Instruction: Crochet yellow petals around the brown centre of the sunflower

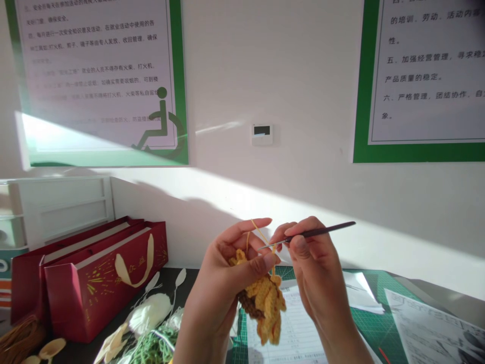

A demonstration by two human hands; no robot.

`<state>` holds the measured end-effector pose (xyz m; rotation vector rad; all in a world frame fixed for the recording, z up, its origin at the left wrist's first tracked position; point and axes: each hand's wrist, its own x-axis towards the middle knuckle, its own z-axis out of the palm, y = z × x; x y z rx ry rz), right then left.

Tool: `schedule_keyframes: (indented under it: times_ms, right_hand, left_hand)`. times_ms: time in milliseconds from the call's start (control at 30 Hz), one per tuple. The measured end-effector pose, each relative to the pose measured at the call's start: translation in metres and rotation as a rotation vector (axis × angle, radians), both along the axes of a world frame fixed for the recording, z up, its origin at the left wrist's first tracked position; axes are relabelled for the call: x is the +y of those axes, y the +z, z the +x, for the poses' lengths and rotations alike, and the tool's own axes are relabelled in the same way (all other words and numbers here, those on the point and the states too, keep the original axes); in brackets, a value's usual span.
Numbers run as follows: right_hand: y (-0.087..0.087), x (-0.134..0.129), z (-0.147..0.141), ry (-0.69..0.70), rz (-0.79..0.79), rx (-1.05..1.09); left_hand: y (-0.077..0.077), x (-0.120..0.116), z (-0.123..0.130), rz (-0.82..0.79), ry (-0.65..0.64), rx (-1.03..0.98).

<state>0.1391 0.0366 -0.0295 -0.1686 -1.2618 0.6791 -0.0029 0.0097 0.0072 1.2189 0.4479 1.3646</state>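
Observation:
My left hand (238,258) pinches a piece of crochet work (267,303), yellow with petal-like loops and a brown part at its lower left. A strand of yellow yarn (260,231) runs over my raised left index finger to the work. In my right hand (312,258) is a crochet hook (322,230) with a dark handle, held like a pen. Its thin metal tip points left, close to my left fingertips, with yellow yarn around the shaft. Part of the crochet work is hidden behind my left thumb and fingers.
Red gift bags (102,283) stand at the left before a white drawer unit (64,202). White yarn (150,313) and green yarn (157,346) lie nearby. Printed sheets (428,328) rest on a green cutting mat (390,288). Behind is a wall with a thermostat (262,135) and posters.

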Motion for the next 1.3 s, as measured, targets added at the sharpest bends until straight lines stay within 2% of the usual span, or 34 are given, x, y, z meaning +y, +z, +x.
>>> schedule_keyframes:
  times_ms: [400,733,1133,1300]
  right_hand:
    - [-0.001,0.005,0.016,-0.017,0.037,-0.028]
    - [0.003,-0.003,0.023,-0.177,0.173,-0.123]
    - [0.004,-0.011,0.024,-0.368,0.453,-0.264]
    - [0.000,-0.003,0.019,-0.413,0.534,-0.224]
  left_hand:
    - [0.000,0.002,0.000,0.015,0.003,-0.005]
    - [-0.001,0.005,-0.001,0.025,-0.019,-0.006]
    - [-0.002,0.002,0.001,0.024,0.005,-0.027]
    - [-0.001,0.000,0.002,0.002,0.040,-0.049]
